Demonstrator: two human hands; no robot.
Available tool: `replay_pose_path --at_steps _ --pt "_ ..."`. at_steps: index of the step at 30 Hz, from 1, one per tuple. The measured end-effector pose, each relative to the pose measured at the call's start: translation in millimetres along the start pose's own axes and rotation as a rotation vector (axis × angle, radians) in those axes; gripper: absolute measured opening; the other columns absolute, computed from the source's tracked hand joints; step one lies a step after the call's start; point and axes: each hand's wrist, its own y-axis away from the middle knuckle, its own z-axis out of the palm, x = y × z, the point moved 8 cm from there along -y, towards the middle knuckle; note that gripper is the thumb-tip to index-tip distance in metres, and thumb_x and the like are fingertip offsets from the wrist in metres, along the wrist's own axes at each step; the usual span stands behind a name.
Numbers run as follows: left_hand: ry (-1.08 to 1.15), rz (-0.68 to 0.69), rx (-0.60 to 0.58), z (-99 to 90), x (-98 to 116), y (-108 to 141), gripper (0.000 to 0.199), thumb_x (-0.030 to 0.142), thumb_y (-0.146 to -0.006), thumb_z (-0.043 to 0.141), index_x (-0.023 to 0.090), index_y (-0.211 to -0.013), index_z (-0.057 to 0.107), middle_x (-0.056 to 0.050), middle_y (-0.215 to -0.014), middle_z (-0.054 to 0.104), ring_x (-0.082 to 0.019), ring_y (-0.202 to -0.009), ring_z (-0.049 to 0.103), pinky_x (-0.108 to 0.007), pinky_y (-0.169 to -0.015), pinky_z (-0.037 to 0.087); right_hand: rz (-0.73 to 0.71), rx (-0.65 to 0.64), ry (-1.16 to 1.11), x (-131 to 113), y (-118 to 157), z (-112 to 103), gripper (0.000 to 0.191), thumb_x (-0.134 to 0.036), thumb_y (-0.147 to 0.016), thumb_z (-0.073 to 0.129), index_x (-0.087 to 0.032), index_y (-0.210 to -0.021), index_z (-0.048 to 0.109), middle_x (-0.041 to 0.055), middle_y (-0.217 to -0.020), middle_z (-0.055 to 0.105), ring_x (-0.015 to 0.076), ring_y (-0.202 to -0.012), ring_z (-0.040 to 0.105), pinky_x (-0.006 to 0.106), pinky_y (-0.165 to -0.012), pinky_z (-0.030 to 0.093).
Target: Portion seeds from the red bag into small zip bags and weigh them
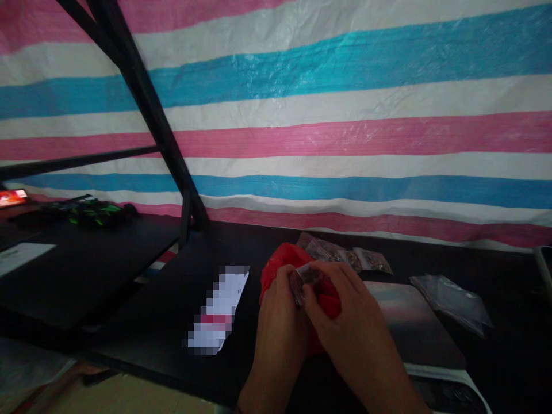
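Note:
Both hands meet at the middle of the black table, over a red plastic bag (282, 260). My left hand (280, 316) is closed around a small clear plastic bag (309, 275). The fingers of my right hand (351, 302) pinch the same clear bag from the other side. What lies inside it is too dark and small to make out. The red bag sits behind and beneath the hands, partly hidden by them. Right of my right hand is a kitchen scale (409, 325) with a metal top, its front display part covered by the forearm.
Several clear bags of small brownish metal-looking parts (373, 260) lie behind the hands. Flat clear bags (452, 302) rest beyond the scale. A blurred-out paper slip (219, 310) lies at left. A black frame post (150, 115) and a green-black object (101, 213) stand farther left.

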Motion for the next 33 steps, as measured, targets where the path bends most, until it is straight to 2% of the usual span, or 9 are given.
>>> replay_pose_path --at_steps 5,9,15,17,20,23,25,29,33 --pt "0.064 0.002 0.006 2.3 -0.2 -1.2 0.018 0.038 -0.097 0.058 0.026 -0.111 0.059 -0.010 -0.107 0.077 -0.032 -0.097 0.073 -0.042 -0.080 0.050 -0.038 0.037 0.033 -8.7 6.3 -0.2 0.025 -0.019 -0.097 0.059 -0.027 -0.119 0.069 0.0071 -0.123 0.073 0.0274 -0.112 0.072 0.049 -0.096 0.061" --pt "0.221 0.007 0.022 4.2 -2.4 -0.7 0.029 0.038 -0.094 0.065 0.026 -0.119 0.056 -0.009 -0.109 0.077 -0.029 -0.094 0.075 -0.041 -0.081 0.053 -0.082 0.027 0.003 -12.9 7.7 0.6 0.033 -0.013 -0.095 0.060 -0.028 -0.123 0.067 0.0063 -0.128 0.071 0.0261 -0.119 0.069 0.048 -0.102 0.059" --pt "0.449 0.060 0.038 14.1 1.6 -1.2 0.033 0.037 -0.091 0.068 0.024 -0.119 0.055 -0.008 -0.110 0.076 -0.025 -0.095 0.075 -0.037 -0.082 0.056 -0.056 0.088 -0.036 -15.2 4.1 -9.7 0.026 -0.020 -0.097 0.060 -0.030 -0.120 0.069 0.0062 -0.124 0.072 0.0244 -0.111 0.072 0.043 -0.095 0.061" --pt "0.504 0.061 0.074 9.7 4.7 -1.8 0.030 0.037 -0.090 0.068 0.024 -0.115 0.055 -0.005 -0.104 0.073 -0.022 -0.090 0.072 -0.036 -0.081 0.056 -0.032 0.165 -0.069 -14.5 3.9 -19.4 0.023 -0.026 -0.097 0.062 -0.029 -0.118 0.069 0.0068 -0.121 0.073 0.0241 -0.107 0.072 0.042 -0.092 0.062" --pt "0.505 -0.001 0.241 -19.4 5.8 -0.3 0.030 0.041 -0.088 0.070 0.024 -0.109 0.057 0.000 -0.094 0.067 -0.019 -0.085 0.068 -0.033 -0.079 0.055 0.057 0.274 -0.113 -3.3 4.1 -32.7 0.026 -0.033 -0.096 0.064 -0.027 -0.120 0.068 0.0078 -0.117 0.075 0.0249 -0.100 0.072 0.042 -0.089 0.061" --pt "0.445 -0.054 0.416 -62.3 9.1 7.5 0.038 0.048 -0.083 0.074 0.025 -0.111 0.061 0.000 -0.093 0.069 -0.020 -0.084 0.067 -0.031 -0.076 0.054 0.130 0.139 -0.142 12.2 -0.5 -23.3 0.024 -0.031 -0.096 0.063 -0.026 -0.118 0.070 0.0078 -0.114 0.076 0.0259 -0.102 0.073 0.044 -0.093 0.059" --pt "0.370 -0.092 0.413 -79.5 10.4 11.2 0.039 0.049 -0.077 0.077 0.025 -0.106 0.065 -0.001 -0.090 0.071 -0.021 -0.083 0.067 -0.030 -0.072 0.052 0.143 -0.037 -0.123 20.0 -2.8 -6.7 0.021 -0.024 -0.096 0.062 -0.026 -0.114 0.073 0.0072 -0.115 0.076 0.0258 -0.105 0.073 0.045 -0.098 0.058" --pt "0.211 -0.120 0.168 -67.5 2.3 9.5 0.027 0.049 -0.077 0.072 0.024 -0.087 0.066 0.000 -0.070 0.065 -0.021 -0.067 0.061 -0.031 -0.061 0.045 0.147 -0.283 0.003 30.8 0.0 25.4 0.027 -0.010 -0.093 0.062 -0.024 -0.111 0.076 0.0077 -0.122 0.075 0.0269 -0.111 0.073 0.046 -0.104 0.056" --pt "0.170 -0.109 0.111 -43.0 -16.5 3.2 0.017 0.040 -0.082 0.069 0.023 -0.085 0.066 -0.001 -0.075 0.066 -0.021 -0.070 0.060 -0.032 -0.065 0.045 0.152 -0.384 0.149 35.9 4.9 47.4 0.032 -0.006 -0.094 0.060 -0.020 -0.117 0.077 0.0116 -0.125 0.075 0.0316 -0.117 0.072 0.049 -0.106 0.055"
